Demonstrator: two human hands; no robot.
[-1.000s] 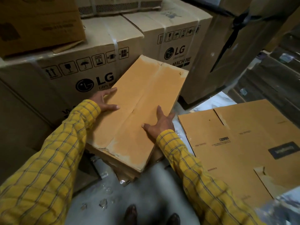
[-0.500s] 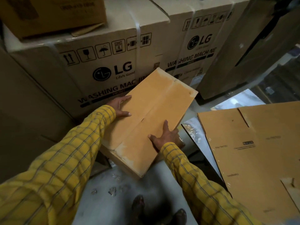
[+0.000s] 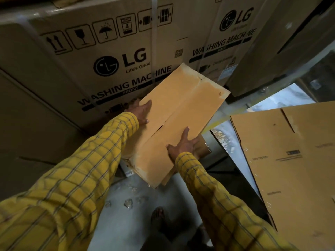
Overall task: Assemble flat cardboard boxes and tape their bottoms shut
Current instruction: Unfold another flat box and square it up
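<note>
Large printed brown cardboard washing-machine cartons: 2 side by side at rear, matte corrugated faces with black handling symbols and lettering; a pale strap runs vertically down the left one.

Flattened plain brown cardboard sheet: lower right, lying flat, slotted flap cuts and small dark print, well apart from both hands.

Assembled tan cardboard box: rectangular, held tilted in front of the cartons and above the grey speckled floor. The upward face shows 2 closed flaps meeting along a centre seam; edges are worn pale and frayed.

Yellow checked shirt sleeves: woven fabric with dark grid lines, both arms reaching forward from the lower frame.

Left hand: at the box's left long edge, palm laid on the left flap, fingers straight, thumb pointing toward the seam; holds nothing by grip.

Right hand: at the near right edge, fingers straight and spread on the right flap, thumb out; the fingers over the edge are hidden.
</note>
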